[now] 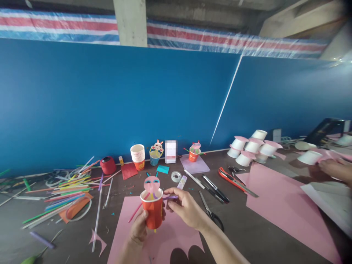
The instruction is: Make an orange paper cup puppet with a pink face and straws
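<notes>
A paper cup [153,213] is gripped from below by the left hand [139,229], above a paper sheet [123,234]. Just right of the cup rim, a straw piece [171,197] is pinched by the right hand [184,207]. Scissors [211,212] lie right of those fingers, a tape roll [176,176] behind them, and loose straws [63,194] well left.

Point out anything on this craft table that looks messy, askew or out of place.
The straws lie scattered in a loose heap at the left, pointing every way. The white cups at the back right lie tumbled in a pile. The left hand holds the red cup upright; nothing spilled.
</notes>
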`<control>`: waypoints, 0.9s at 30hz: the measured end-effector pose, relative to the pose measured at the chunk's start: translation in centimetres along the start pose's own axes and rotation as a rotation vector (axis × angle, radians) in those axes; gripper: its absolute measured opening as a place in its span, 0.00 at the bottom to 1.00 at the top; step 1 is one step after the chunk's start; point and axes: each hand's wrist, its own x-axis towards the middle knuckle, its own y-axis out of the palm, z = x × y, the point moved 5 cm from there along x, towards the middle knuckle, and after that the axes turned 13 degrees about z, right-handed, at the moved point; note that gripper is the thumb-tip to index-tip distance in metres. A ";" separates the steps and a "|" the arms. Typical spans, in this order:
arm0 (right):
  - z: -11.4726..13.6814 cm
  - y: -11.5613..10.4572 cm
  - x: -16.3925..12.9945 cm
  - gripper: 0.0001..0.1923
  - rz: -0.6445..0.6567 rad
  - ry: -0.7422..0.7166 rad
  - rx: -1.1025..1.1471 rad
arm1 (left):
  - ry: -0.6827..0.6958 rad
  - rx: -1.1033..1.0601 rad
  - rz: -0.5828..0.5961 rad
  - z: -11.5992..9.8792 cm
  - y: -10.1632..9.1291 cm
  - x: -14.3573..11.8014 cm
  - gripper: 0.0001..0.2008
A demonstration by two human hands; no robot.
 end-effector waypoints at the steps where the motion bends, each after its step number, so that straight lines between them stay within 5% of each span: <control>1: -0.4 0.1 0.1 0.11 0.005 -0.020 0.091 | 0.004 -0.010 -0.011 0.0 -0.1 -0.1 0.25; 6: -2.0 0.3 0.8 0.09 -0.006 -0.105 0.370 | -0.016 -0.037 0.032 0.1 0.5 -0.2 0.26; 15: -2.2 -0.1 0.9 0.10 -0.144 -0.107 0.400 | -0.032 -0.029 0.103 0.2 1.1 -0.1 0.25; 27: -1.2 -0.2 0.3 0.12 0.029 -0.102 0.176 | -0.072 0.033 0.141 0.1 1.6 -0.1 0.26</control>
